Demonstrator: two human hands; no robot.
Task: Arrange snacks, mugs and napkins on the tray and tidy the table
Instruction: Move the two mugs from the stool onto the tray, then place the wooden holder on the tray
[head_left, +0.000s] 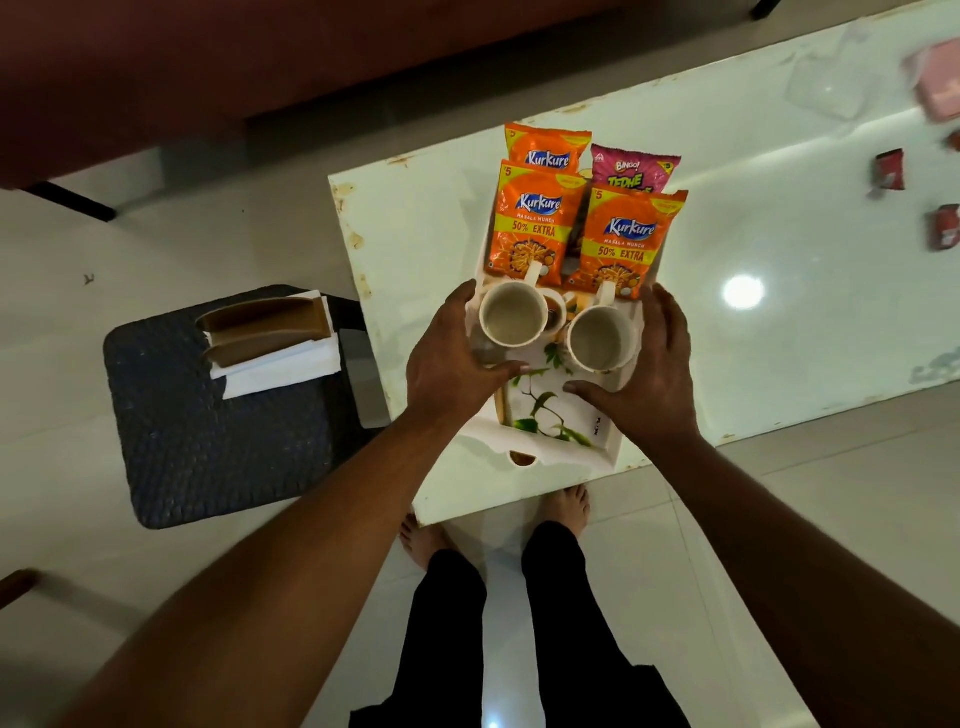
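Head view: white table (779, 234); dark stool (218, 457) left of it bearing napkin stack (280, 371), off-tray, nearer left hand (452, 358); leaf-print tray (576, 460) lengthwise away from body; Kurkure packets (532, 223) at far end; mid-tray, left hand curled round left mug (511, 314), right hand (654, 364) round right mug (600, 340).

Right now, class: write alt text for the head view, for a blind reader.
The left hand curls round the left mug and the right hand round the right mug on a leaf-printed tray, four snack packets beyond. Napkins sit on a stool left of the table.
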